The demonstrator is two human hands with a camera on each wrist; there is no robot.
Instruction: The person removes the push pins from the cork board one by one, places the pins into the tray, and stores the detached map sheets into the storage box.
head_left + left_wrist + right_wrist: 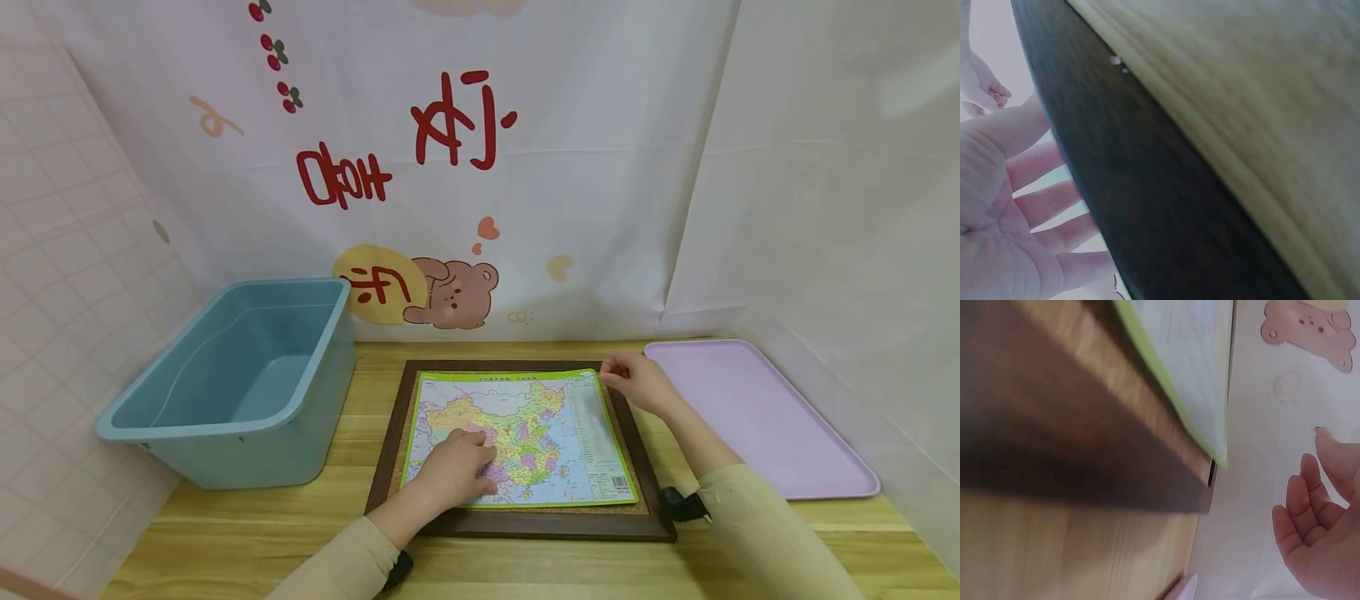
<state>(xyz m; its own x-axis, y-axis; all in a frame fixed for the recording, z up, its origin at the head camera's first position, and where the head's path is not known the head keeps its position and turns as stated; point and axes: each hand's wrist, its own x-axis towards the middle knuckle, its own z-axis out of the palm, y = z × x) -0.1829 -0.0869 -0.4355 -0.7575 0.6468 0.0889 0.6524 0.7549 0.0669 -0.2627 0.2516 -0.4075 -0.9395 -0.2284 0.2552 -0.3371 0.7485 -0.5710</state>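
A map sheet [517, 417] with a green border lies on a cork board in a dark wooden frame [525, 525]. My left hand [457, 467] rests on the left-middle part of the map, fingers spread. The left wrist view shows its palm side [1016, 206] beyond the frame's dark edge. Beside the map's upper right corner is my right hand [637, 382], its fingers loosely bent. In the right wrist view this hand [1322, 531] has its thumb apart from the fingers, with nothing visible between them. A tiny dark spot shows at the thumb tip; I cannot tell what it is.
A blue plastic tub [225, 433] stands left of the board on the wooden table [247, 550]. To the right lies a shallow lilac tray [757, 417], partly behind my right forearm. A white printed sheet [585, 183] hangs behind the table.
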